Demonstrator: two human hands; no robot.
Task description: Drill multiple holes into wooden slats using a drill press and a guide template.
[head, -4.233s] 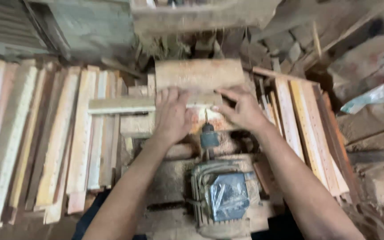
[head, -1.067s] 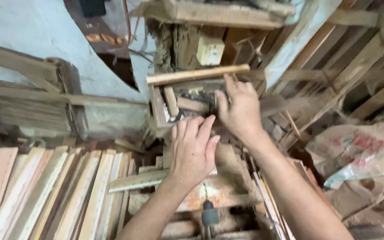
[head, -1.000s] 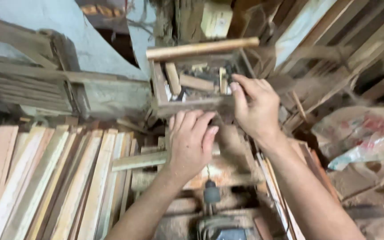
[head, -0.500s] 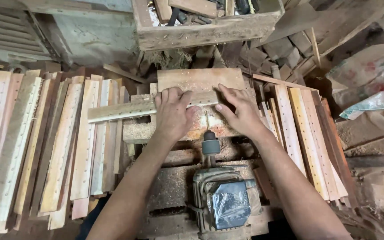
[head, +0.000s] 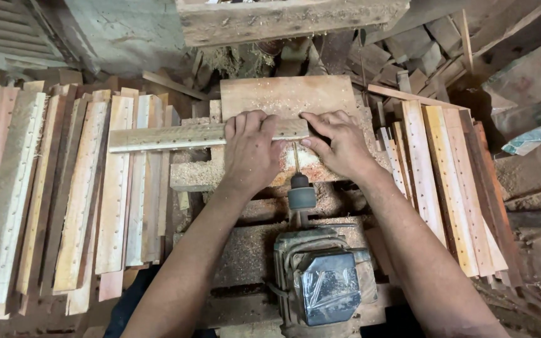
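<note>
Both hands press a long wooden slat [head: 201, 135] flat on the sawdust-strewn worktop [head: 289, 97], just beyond the tip of a horizontal drill bit [head: 295, 159]. The left hand [head: 250, 150] lies palm down, fingers curled over the slat's far edge, forearm reaching straight in from below. The right hand [head: 339, 143] grips the slat's right end, thumb pointing toward the bit, wrist angled in from the right. The bit projects from a chuck [head: 301, 198] mounted on a dusty motor [head: 324, 281] nearer the person. Stacks of slats [head: 82, 188] lie left of the motor, more slats [head: 446, 181] to its right.
</note>
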